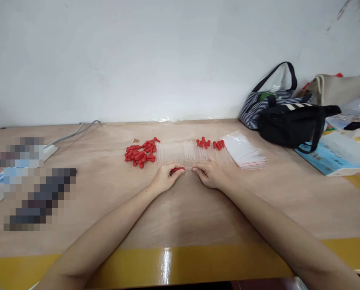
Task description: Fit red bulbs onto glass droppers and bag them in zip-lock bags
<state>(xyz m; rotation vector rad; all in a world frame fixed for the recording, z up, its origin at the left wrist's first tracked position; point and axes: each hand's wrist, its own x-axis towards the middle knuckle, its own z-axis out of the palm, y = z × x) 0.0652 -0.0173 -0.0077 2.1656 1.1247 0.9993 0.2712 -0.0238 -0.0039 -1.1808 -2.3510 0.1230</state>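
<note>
My left hand is closed around a red rubber bulb, its tip pointing right. Between the hands runs a thin clear dropper tube, one end at the bulb and the other pinched in my right hand. Whether the tube sits inside the bulb is too small to tell. Just behind my left hand lies a pile of loose red bulbs. Clear glass tubes lie in a row beyond both hands. Several droppers with red bulbs fitted rest behind my right hand.
A stack of clear zip bags lies right of the droppers. Farther right are a black bag, a striped bag and a blue packet. A grey cable reaches a power strip on the left. Yellow tape lines the front edge.
</note>
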